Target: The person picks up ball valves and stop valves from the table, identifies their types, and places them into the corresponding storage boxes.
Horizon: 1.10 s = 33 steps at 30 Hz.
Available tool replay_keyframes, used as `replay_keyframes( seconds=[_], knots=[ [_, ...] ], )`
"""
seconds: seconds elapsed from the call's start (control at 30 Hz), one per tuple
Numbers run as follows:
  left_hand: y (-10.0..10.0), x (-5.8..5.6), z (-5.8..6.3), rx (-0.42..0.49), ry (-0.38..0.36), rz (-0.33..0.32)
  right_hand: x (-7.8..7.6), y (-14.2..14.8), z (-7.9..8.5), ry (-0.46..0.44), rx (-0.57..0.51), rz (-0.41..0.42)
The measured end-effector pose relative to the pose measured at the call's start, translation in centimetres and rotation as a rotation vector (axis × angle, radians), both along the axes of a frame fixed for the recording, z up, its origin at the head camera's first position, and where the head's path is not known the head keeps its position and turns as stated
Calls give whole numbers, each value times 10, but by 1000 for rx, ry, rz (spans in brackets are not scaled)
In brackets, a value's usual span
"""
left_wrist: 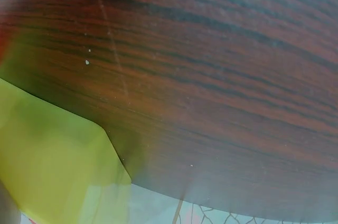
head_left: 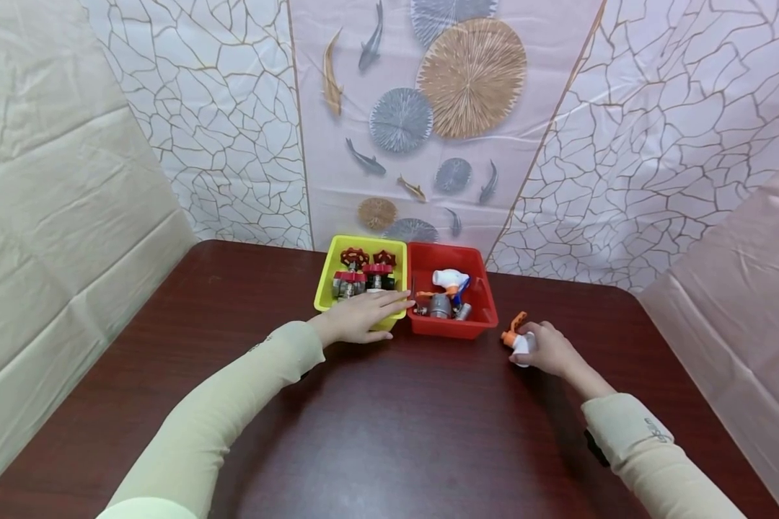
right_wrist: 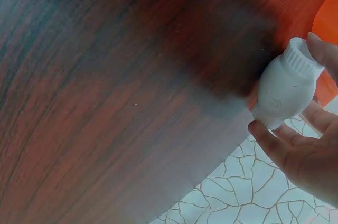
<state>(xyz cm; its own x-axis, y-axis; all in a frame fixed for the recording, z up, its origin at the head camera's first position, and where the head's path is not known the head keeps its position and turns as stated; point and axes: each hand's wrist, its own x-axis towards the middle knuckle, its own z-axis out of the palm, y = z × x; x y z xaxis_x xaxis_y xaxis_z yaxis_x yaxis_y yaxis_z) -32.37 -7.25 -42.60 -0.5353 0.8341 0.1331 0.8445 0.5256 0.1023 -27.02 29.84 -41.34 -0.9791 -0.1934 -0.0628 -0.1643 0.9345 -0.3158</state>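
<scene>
My right hand pinches a white plastic valve with an orange handle, to the right of the red bin. In the right wrist view the thumb and fingers hold the white valve body at its two ends, above the table. My left hand lies over the front rim of the yellow bin, fingers extended toward the red bin. Inside the yellow bin are several metal valves with red handwheels, partly hidden by that hand. The left wrist view shows the yellow bin's wall.
The two bins stand side by side at the back of the dark wooden table. In the red bin lie a white valve with a blue handle, a grey fitting and other small parts. Patterned cloth hangs behind the table.
</scene>
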Motion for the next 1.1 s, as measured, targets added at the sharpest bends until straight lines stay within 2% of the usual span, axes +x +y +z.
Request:
replay_keyframes(
  seconds=[0.23, 0.5, 0.7, 1.1],
  knots=[
    [1, 1, -1, -9, 2, 16, 0, 1, 1, 12, -21, -9],
    [1, 0, -2, 27, 30, 3, -1, 3, 5, 39, -30, -19],
    [1, 1, -1, 27, 26, 14, -5, 5, 12, 35, -48, -17],
    [1, 1, -2, 23, 40, 18, -9, 7, 28, 85, -57, -8]
  ],
)
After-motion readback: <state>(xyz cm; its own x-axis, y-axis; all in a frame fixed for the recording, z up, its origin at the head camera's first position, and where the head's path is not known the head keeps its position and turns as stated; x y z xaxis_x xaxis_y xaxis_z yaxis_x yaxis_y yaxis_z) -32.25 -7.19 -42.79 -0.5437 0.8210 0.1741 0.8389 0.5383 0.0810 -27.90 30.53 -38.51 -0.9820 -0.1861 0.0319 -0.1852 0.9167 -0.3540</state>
